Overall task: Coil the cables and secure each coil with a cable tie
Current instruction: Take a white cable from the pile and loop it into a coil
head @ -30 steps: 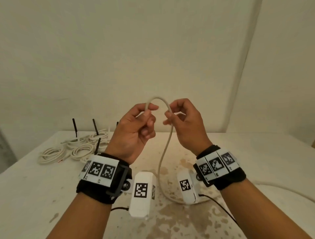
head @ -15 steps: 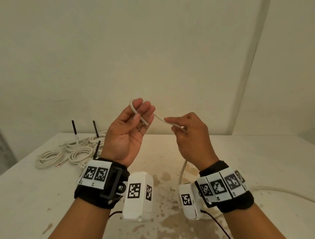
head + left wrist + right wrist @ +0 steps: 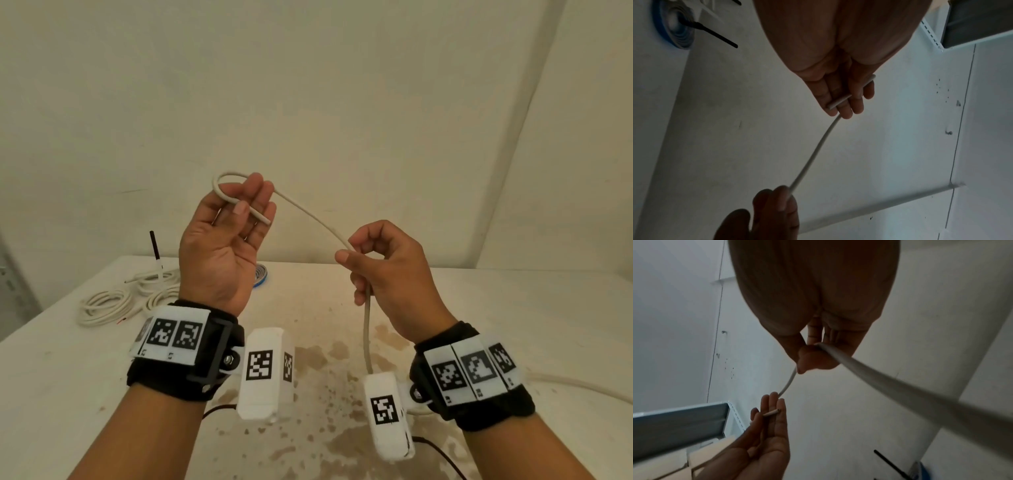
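Hands raised above a stained white counter [image 3: 342, 294], seen from the head camera. The left hand [image 3: 222, 246] is palm-up, thumb pressing the cut end of a white cable [image 3: 308, 214] across nearly straight fingers [image 3: 265, 198]; the cable bends into a small first loop over the fingertips. From there it slopes down to the right hand [image 3: 387, 267], which pinches it between thumb and forefinger, then hangs down to the counter and trails off to the right. At the far left of the counter lie finished coils [image 3: 113, 301] with a black cable tie [image 3: 156, 248] standing up, and a blue tape roll [image 3: 261, 275] peeks out behind the left wrist.

Left wrist camera: the cable end lies crosswise over the left fingers [image 3: 846, 104], and the cable runs taut-looking down to the right hand's pinch [image 3: 783, 203]. The tape roll and black ties show at upper left.

Right wrist camera: the right thumb and forefinger [image 3: 812, 356] are closed on the cable, which sweeps off large and blurred to the lower right. The left hand [image 3: 764, 434] sits below, fingers flat, cable end resting on them.

Judgement: this is the very start of a new coil. To do it well, the left thumb should probably keep the end clamped so the first loop does not spring open, while the right hand lets cable slide through its pinch and lays each turn beside the last at matching size, giving a slight twist to avoid kinks.
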